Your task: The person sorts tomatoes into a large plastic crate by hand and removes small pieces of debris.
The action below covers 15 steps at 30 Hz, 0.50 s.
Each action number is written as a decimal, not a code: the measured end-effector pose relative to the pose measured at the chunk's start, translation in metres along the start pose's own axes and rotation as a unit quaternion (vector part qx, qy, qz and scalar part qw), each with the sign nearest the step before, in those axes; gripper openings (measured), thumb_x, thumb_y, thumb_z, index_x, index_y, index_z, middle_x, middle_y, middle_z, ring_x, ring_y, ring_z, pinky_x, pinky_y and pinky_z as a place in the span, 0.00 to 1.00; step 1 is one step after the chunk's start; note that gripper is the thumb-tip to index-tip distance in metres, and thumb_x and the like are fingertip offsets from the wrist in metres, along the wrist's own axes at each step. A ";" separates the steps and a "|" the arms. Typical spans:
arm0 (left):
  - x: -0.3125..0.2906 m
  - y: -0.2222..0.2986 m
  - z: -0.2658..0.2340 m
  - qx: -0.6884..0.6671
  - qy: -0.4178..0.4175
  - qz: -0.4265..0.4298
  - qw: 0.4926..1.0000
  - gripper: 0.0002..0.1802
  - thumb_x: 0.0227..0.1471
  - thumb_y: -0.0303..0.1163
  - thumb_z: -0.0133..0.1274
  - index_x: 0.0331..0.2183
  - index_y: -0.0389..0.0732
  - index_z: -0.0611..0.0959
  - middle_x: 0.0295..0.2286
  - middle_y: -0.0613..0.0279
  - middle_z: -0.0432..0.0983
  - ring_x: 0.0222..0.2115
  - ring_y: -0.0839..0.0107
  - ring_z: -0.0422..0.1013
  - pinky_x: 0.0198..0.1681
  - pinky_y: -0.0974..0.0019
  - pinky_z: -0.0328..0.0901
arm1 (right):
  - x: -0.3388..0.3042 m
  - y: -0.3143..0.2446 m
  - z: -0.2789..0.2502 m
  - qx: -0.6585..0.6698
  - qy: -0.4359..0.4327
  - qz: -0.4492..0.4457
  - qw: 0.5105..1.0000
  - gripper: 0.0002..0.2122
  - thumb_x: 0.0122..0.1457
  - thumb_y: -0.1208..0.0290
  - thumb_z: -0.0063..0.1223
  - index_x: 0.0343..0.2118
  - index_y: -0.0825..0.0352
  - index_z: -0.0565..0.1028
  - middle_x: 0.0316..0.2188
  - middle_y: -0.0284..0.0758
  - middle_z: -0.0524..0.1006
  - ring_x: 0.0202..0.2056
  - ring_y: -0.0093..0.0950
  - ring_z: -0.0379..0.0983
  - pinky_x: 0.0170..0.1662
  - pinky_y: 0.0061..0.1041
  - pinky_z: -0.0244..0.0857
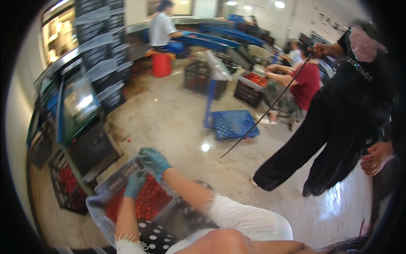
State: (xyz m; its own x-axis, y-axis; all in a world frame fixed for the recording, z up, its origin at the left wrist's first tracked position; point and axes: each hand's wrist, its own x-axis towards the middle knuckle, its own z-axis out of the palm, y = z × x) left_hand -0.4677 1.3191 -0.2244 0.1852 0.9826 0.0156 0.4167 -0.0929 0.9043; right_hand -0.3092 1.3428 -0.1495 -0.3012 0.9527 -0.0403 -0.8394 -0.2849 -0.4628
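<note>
Pale, glossy floor underlies everything. Film-lined crate of small red fruit sits close against the person's lap, presumably for easy two-handed reach. Gloved left hand is over the fruit, gloved right hand by the far rim; fingers look curled, but cannot tell whether either pinches anything. Leftward, black crate holds more red fruit beside a machine, perhaps as a catch bin. Farther: blue crate lies flat; black crates stand stacked, probably saving floor space.
</note>
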 end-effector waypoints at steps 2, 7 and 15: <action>-0.007 0.031 -0.003 0.038 -0.004 0.001 0.999 0.12 0.49 0.30 0.49 0.35 0.34 0.79 0.31 0.56 0.77 0.30 0.75 0.71 0.36 0.69 0.64 | -0.005 -0.007 0.005 -0.039 -0.022 -0.003 0.999 0.10 0.54 0.74 0.48 0.40 0.66 0.69 0.31 0.33 0.73 0.31 0.22 0.70 0.34 0.20 0.66; -0.011 0.028 -0.011 0.051 0.010 -0.009 0.999 0.12 0.48 0.32 0.49 0.34 0.37 0.79 0.27 0.56 0.77 0.28 0.75 0.70 0.35 0.69 0.64 | -0.017 -0.007 0.025 -0.123 0.022 0.019 0.992 0.09 0.55 0.72 0.47 0.40 0.65 0.69 0.33 0.32 0.73 0.30 0.20 0.69 0.34 0.19 0.65; -0.015 0.037 -0.011 0.011 0.004 0.002 1.000 0.10 0.48 0.34 0.48 0.28 0.38 0.79 0.21 0.60 0.74 0.23 0.76 0.67 0.32 0.68 0.63 | -0.024 -0.003 0.036 -0.157 0.037 0.020 0.987 0.11 0.55 0.72 0.47 0.42 0.66 0.69 0.32 0.33 0.73 0.29 0.20 0.70 0.33 0.19 0.67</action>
State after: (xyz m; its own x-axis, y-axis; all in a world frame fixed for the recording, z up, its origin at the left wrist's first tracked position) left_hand -0.4643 1.3027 -0.1863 0.1797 0.9835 0.0230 0.4360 -0.1006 0.8943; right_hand -0.3158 1.3167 -0.1148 -0.2877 0.9497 -0.1238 -0.6418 -0.2871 -0.7111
